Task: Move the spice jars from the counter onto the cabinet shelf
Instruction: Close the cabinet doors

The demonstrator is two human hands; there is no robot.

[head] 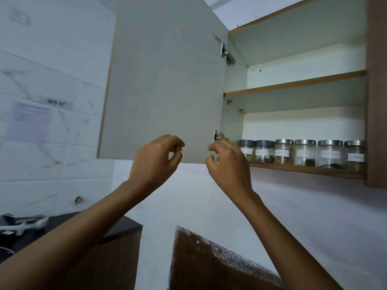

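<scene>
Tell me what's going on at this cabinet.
A person faces an open wall cabinet. The left hand and right hand are raised by the lower edge of the open cabinet door, both loosely curled and holding nothing. Six labelled spice jars stand in a row on the bottom shelf.

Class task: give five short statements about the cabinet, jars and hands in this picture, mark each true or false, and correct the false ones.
1. The cabinet door stands open. True.
2. Six jars show in a row; two have dark lids. True.
3. The jars stand on the upper shelf. False: they stand on the lower shelf.
4. Each hand holds a jar. False: the left hand and right hand hold nothing.
5. The wall sign reads WS 07. True.
</scene>
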